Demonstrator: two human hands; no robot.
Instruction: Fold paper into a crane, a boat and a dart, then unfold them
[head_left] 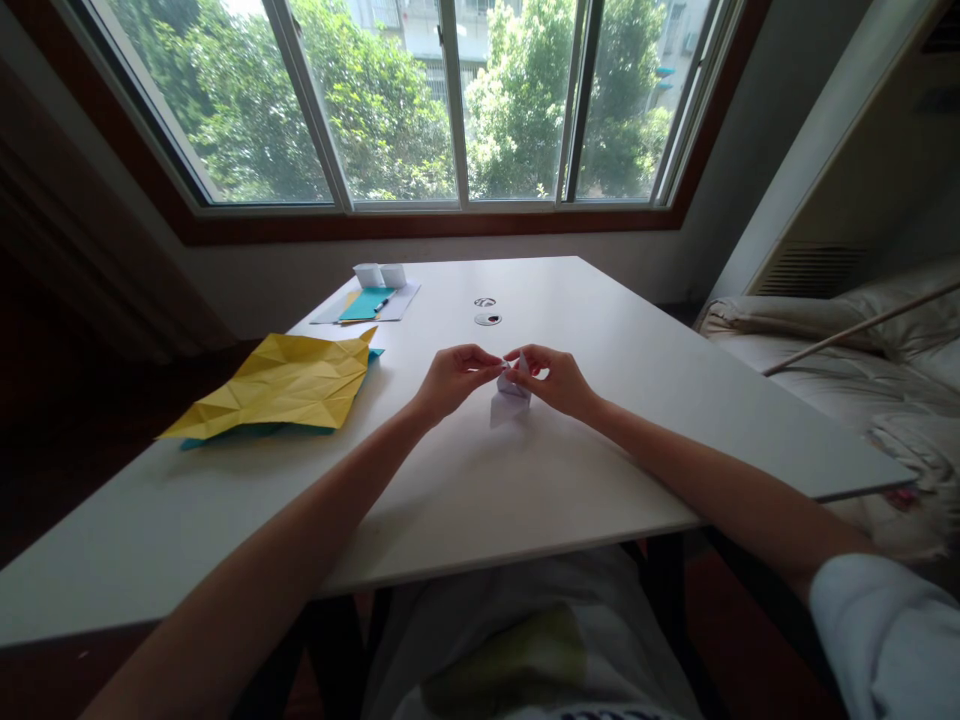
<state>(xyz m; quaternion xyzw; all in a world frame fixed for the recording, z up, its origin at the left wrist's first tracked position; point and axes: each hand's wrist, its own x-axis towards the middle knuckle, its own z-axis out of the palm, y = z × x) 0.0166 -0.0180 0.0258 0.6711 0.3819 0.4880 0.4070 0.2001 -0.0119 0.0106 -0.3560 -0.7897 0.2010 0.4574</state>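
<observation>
A small folded white paper piece [512,385] is pinched between my two hands above the middle of the white table [450,500]. My left hand [457,378] grips its left top edge with thumb and forefinger. From the other side, my right hand [553,378] has its fingers closed on the same paper, partly hiding it. A pointed flap stands up by the right fingers. The paper's lower part hangs close to the tabletop; whether it touches cannot be made out.
Creased yellow paper [292,385] lies over teal paper [259,432] at the left. Farther back are a teal sheet [367,303], a pen [382,302] and white folded paper boxes [380,275]. Two small round pieces [487,319] lie beyond my hands. A pale sofa [862,370] stands at right.
</observation>
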